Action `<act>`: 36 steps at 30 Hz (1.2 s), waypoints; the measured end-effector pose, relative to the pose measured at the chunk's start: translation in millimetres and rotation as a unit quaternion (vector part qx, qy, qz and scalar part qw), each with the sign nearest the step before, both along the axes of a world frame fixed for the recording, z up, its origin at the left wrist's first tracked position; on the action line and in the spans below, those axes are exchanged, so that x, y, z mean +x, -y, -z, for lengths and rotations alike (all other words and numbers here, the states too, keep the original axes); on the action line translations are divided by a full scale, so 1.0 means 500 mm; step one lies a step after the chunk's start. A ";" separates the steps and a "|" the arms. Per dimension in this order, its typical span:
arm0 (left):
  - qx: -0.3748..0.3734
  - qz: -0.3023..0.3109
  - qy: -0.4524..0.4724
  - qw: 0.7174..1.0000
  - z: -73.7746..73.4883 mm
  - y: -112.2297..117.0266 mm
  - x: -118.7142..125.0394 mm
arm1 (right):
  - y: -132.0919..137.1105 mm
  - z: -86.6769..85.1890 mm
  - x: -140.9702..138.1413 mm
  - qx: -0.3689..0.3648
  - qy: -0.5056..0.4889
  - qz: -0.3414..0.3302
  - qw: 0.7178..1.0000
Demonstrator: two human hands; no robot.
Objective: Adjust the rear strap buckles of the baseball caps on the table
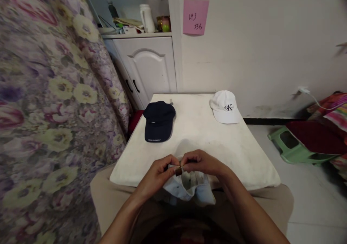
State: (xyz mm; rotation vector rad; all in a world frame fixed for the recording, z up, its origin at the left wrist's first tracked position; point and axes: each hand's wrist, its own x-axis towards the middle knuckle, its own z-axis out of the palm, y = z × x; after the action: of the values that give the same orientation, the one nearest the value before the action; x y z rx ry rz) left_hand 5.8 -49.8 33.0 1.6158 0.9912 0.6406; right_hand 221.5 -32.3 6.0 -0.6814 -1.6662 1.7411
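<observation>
A pale blue baseball cap (175,189) is held over the near edge of the table, its opening towards me. My left hand (159,170) pinches beside a small brownish metal-looking buckle (178,171) at the cap's strap. Meeting it from the other side, my right hand (202,163) has thumb and fingers pressed together at the same strap. The fingertips nearly touch and partly hide the strap. Farther back lie a navy cap (159,117) at the left, brim towards me, and a white cap (225,107) with black letters at the right.
The table (130,164) has a cream cover and stands against the wall, over my knees. A floral curtain (59,110) hangs close on the left. Behind is a white cabinet (149,67). A green stool (284,143) stands on the floor at right.
</observation>
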 end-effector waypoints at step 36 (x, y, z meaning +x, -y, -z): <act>-0.018 -0.014 0.027 0.999 0.012 -0.006 -0.005 | 0.022 0.034 -0.032 -0.089 -0.064 0.056 0.992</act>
State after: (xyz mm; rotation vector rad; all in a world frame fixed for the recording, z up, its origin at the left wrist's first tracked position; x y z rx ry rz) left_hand 3.1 -46.7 27.2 1.5472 0.9816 0.6787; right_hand 205.6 -43.4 -11.3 -0.7139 -1.3725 1.8266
